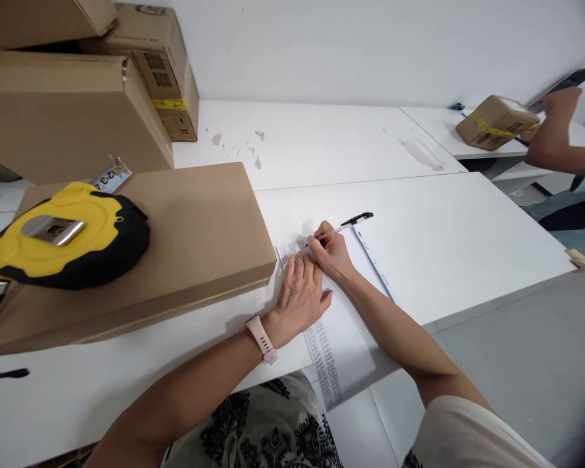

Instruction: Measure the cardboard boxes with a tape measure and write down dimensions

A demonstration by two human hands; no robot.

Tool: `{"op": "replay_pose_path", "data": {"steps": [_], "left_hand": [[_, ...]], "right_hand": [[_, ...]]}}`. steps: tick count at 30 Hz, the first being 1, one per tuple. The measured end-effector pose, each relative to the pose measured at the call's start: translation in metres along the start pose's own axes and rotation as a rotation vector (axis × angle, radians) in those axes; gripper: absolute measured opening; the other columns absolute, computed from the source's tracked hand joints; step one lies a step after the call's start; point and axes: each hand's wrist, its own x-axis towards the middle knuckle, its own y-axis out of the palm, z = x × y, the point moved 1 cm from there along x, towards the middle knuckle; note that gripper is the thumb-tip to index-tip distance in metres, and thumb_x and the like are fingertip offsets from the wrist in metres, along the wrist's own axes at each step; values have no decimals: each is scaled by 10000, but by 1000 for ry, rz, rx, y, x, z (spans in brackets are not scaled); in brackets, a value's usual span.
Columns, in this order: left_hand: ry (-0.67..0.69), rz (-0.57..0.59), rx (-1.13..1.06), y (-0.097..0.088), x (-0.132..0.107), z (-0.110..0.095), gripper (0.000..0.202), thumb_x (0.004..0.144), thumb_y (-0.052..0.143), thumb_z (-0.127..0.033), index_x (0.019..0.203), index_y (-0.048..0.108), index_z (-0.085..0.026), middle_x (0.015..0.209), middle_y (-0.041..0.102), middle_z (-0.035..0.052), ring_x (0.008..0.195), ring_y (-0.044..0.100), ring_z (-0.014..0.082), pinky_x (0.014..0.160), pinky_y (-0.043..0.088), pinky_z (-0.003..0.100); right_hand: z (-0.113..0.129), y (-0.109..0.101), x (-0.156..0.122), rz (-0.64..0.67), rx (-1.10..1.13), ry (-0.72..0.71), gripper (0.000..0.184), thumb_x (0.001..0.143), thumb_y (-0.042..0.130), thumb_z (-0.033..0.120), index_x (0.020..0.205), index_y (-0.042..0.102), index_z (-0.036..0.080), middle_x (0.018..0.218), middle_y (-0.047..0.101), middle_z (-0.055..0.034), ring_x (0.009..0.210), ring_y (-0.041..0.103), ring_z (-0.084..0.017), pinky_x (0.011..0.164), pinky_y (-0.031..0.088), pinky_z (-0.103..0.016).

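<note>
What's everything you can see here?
table: number unclear, white, middle
wall: one, white, back
floor: one, grey, right
paper: number unclear, white, on table
pen: one, black and white, over paper
big boxes: at least four, brown, left
tape measure: one, yellow and black, on big box
small box: one, brown, right
other person's arm: one, bare, far right
dark things: several, black, edges
watch strap: one, pink, wrist
clothes: number unclear, grey patterned, lap
left hand: one, bare, on paper
right hand: one, bare, holding pen
</note>
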Motion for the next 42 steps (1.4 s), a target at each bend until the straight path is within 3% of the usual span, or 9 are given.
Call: {"op": "replay_pose_path", "data": {"steps": [7, 28, 42], "left_hand": [[17, -46, 26, 3, -2, 0, 669, 992, 498, -441, 1409, 481, 82, 1426, 565, 323, 1417, 470, 405, 1240, 245, 539], [7, 5, 18, -1, 1, 0, 661, 990, 506, -446, 1400, 508, 72, 1425, 572, 306, 1413, 473, 399, 1235, 263, 534], [19, -30, 38, 1, -1, 0, 653, 992, 497, -439, 1391, 509, 78, 1420, 569, 320, 1415, 472, 402, 1231, 262, 535]], "right_hand": [[0, 1, 0, 12, -6, 5, 185, 818, 576, 298, 713, 431, 253, 543, 459, 68, 539, 416, -134, 547, 320, -285], [0, 0, 1, -11, -14, 14, 159, 789, 564, 295, 705, 438, 248, 549, 457, 66, 546, 410, -131, 552, 319, -281], [0, 0, 2, -14, -1, 18, 159, 781, 563, 272, 701, 428, 251, 547, 448, 72, 542, 405, -129, 552, 317, -283]]}}
